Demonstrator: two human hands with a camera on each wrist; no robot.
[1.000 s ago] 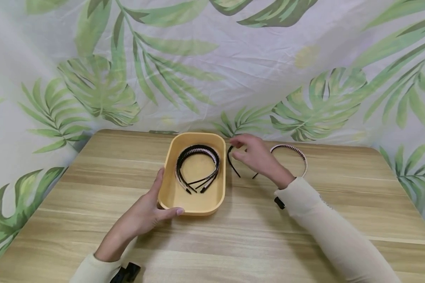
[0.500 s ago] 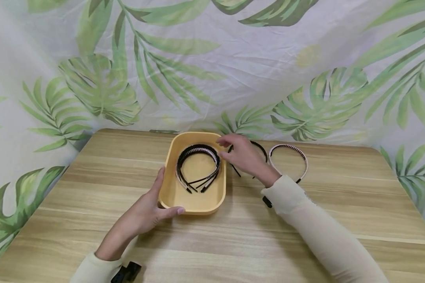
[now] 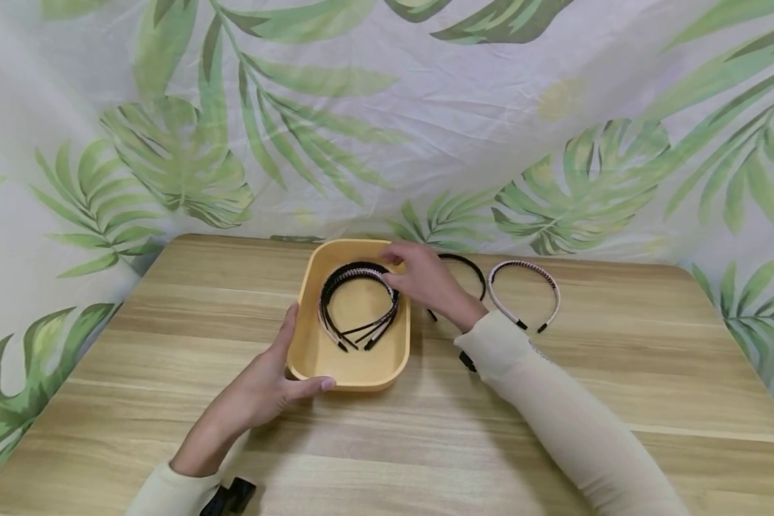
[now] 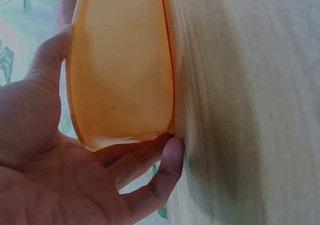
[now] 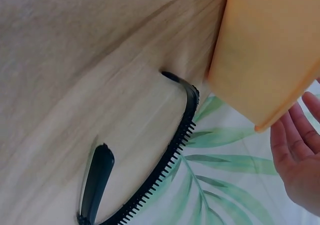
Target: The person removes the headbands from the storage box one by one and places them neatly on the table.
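Observation:
My left hand (image 3: 261, 387) grips the near left corner of a yellow plastic bin (image 3: 355, 376), thumb over the near rim and fingers along the left side. In the left wrist view, the fingers of that hand (image 4: 75, 180) touch the bin's wall (image 4: 120, 75) low down. Several black and pale headbands (image 3: 345, 276) lie nested inside the bin. Reaching over the right rim is my right hand (image 3: 428, 279), its thumb close to those headbands. In the right wrist view, that hand's (image 5: 300, 155) fingers go past the rim with nothing visible in them; their tips are hidden.
A black toothed headband (image 3: 471, 269), seen in the right wrist view as a comb-like black band (image 5: 167, 162), lies right of the bin, partly hidden by the right arm. Beyond it is a pale pink-and-black headband (image 3: 557, 294). A leaf-print cloth (image 3: 451, 129) hangs behind the wooden table (image 3: 361, 451).
My right hand has moved left from above the black headband on the table to over the bin's right rim. The left hand and bin have stayed in place.

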